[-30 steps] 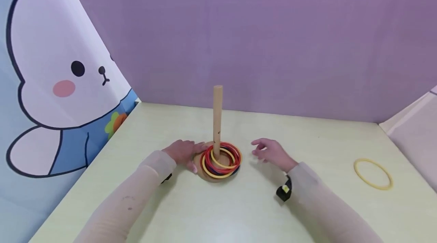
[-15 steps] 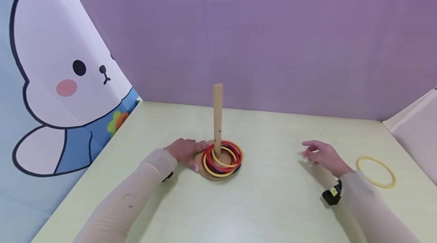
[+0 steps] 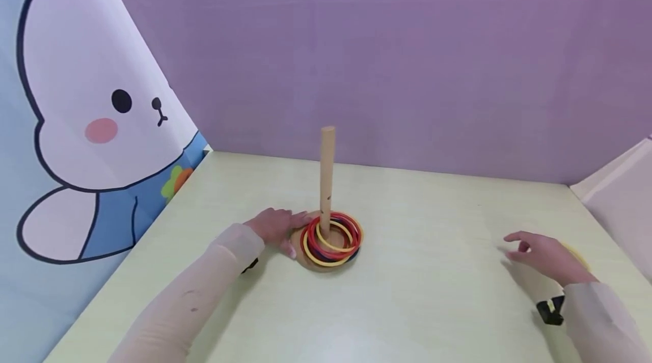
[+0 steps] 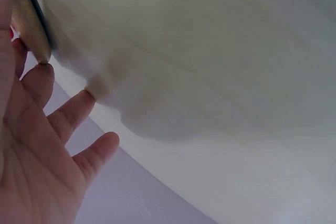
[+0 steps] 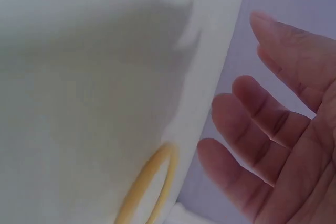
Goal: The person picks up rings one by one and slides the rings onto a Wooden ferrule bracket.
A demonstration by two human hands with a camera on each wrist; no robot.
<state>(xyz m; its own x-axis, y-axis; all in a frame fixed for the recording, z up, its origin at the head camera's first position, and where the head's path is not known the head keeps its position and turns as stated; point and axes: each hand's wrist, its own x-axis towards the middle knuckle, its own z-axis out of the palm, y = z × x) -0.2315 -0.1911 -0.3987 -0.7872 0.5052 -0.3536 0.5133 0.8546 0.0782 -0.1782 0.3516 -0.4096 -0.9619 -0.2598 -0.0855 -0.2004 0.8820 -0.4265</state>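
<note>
A wooden ring-toss stand stands upright mid-table, its round base ringed by several red, yellow and dark blue rings around the peg. My left hand holds the left edge of that base between thumb and fingers; the left wrist view has fingertips against the rim. At the right of the table, my right hand hovers with loosely bent fingers and nothing in them. Behind it lies a single yellow ring, mostly hidden in the head view. The right wrist view has this yellow ring below the fingers.
A pale table spreads under both hands. Along its back edge rises a purple backdrop. A cartoon-printed cloth borders the left side, and a pale panel borders the right.
My right hand has swept right from near the stand to beside and partly over the lone yellow ring. My left hand stays at the base.
</note>
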